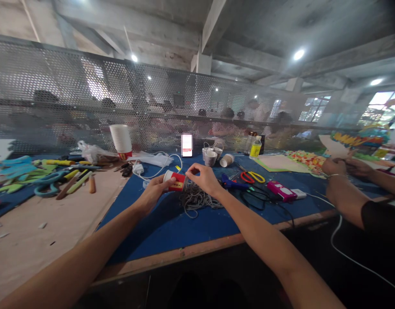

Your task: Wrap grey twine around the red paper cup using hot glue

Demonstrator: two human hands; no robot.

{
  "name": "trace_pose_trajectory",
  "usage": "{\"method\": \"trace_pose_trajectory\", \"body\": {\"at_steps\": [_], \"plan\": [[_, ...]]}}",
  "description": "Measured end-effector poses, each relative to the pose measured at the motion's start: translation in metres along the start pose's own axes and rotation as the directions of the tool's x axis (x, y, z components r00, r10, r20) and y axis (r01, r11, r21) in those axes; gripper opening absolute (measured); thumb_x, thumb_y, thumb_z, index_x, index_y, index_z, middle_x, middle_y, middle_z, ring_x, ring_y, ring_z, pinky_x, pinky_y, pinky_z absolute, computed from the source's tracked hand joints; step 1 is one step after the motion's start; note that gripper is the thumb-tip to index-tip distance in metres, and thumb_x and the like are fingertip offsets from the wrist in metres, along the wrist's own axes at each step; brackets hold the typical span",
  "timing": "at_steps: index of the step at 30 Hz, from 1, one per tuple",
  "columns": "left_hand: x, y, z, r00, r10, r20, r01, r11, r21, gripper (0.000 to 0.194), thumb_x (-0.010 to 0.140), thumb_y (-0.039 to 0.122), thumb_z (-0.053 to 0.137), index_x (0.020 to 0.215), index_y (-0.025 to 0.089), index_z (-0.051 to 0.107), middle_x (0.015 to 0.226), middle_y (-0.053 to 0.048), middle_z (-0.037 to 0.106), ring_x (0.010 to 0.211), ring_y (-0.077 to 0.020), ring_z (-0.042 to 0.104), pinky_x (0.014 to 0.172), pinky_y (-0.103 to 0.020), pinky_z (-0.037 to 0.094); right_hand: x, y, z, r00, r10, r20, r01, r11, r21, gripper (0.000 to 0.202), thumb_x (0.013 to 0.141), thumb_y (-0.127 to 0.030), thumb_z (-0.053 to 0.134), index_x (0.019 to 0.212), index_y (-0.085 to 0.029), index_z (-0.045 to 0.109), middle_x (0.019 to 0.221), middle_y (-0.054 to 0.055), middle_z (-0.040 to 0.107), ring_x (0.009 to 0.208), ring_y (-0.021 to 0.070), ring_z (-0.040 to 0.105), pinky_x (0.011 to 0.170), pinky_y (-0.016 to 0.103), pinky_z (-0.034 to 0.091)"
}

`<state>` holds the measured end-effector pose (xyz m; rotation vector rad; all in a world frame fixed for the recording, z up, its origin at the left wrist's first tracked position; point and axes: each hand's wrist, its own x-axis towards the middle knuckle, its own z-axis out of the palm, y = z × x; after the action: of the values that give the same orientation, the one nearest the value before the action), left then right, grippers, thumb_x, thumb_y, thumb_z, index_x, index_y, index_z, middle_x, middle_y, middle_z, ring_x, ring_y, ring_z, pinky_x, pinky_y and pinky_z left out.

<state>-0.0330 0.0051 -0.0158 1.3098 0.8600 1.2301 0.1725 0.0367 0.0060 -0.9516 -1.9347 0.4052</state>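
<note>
My left hand [154, 189] is wrapped round a red paper cup [177, 182] with a white rim, held on its side above the table. Grey cord seems to wind around the cup's right end. Close to that end, the fingers of my right hand [202, 178] are pinched together on what looks like a thin strand of grey cord. A loose tangled heap of the same grey cord [200, 201] lies on the blue tabletop below both hands. Behind them stand small cord-covered cups with handles [210, 156], and another such cup [226, 160] lies tipped over.
A stack of paper cups [120, 139], a lit phone [186, 146] and a yellow-labelled bottle [256, 148] line the mesh partition. Right lie red-yellow scissors [253, 177], a blue glue gun [232, 183] and a magenta box [281, 191]. Left are tools [51, 182]. Another person's hands [337, 166] work at far right.
</note>
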Motion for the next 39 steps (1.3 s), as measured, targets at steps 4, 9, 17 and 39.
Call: {"method": "trace_pose_trajectory", "body": {"at_steps": [4, 9, 17, 39], "plan": [[0.0001, -0.0001, 0.0000, 1.000, -0.006, -0.001, 0.006, 1.000, 0.013, 0.027, 0.079, 0.037, 0.081, 0.097, 0.017, 0.078, 0.098, -0.010, 0.080, 0.088, -0.0237, 0.074, 0.086, -0.033, 0.055, -0.0002, 0.0014, 0.0005, 1.000, -0.004, 0.001, 0.004, 1.000, 0.006, 0.009, 0.089, -0.024, 0.065, 0.080, -0.021, 0.065, 0.081, 0.001, 0.071, 0.080, 0.0160, 0.067, 0.080, 0.028, 0.050], [-0.0005, 0.0006, 0.0000, 1.000, -0.012, 0.015, 0.012, 1.000, 0.020, 0.028, 0.081, 0.038, 0.080, 0.099, 0.016, 0.078, 0.099, -0.009, 0.081, 0.088, -0.0220, 0.073, 0.085, -0.031, 0.052, 0.0000, 0.0037, 0.0016, 1.000, -0.017, -0.010, 0.017, 1.000, 0.017, 0.008, 0.087, -0.022, 0.065, 0.079, -0.020, 0.066, 0.078, 0.000, 0.070, 0.077, 0.0154, 0.066, 0.077, 0.027, 0.048], [-0.0035, 0.0037, 0.0030, 1.000, -0.015, 0.012, 0.015, 1.000, 0.016, 0.027, 0.079, 0.037, 0.082, 0.095, 0.016, 0.078, 0.096, -0.008, 0.081, 0.088, -0.0221, 0.072, 0.086, -0.032, 0.052, -0.0011, 0.0026, 0.0012, 1.000, -0.016, -0.005, 0.016, 0.999, 0.035, 0.009, 0.087, -0.022, 0.064, 0.078, -0.020, 0.064, 0.078, 0.001, 0.070, 0.077, 0.0158, 0.066, 0.076, 0.027, 0.048], [-0.0004, -0.0009, -0.0020, 0.999, -0.005, 0.037, 0.003, 0.998, 0.058, 0.028, 0.080, 0.040, 0.080, 0.097, 0.018, 0.080, 0.097, -0.009, 0.080, 0.088, -0.0235, 0.071, 0.084, -0.034, 0.051, -0.0004, 0.0044, -0.0001, 0.999, 0.028, 0.028, -0.030, 0.998, 0.056, 0.009, 0.085, -0.022, 0.067, 0.076, -0.020, 0.066, 0.076, 0.000, 0.068, 0.076, 0.0150, 0.064, 0.075, 0.027, 0.047]]}}
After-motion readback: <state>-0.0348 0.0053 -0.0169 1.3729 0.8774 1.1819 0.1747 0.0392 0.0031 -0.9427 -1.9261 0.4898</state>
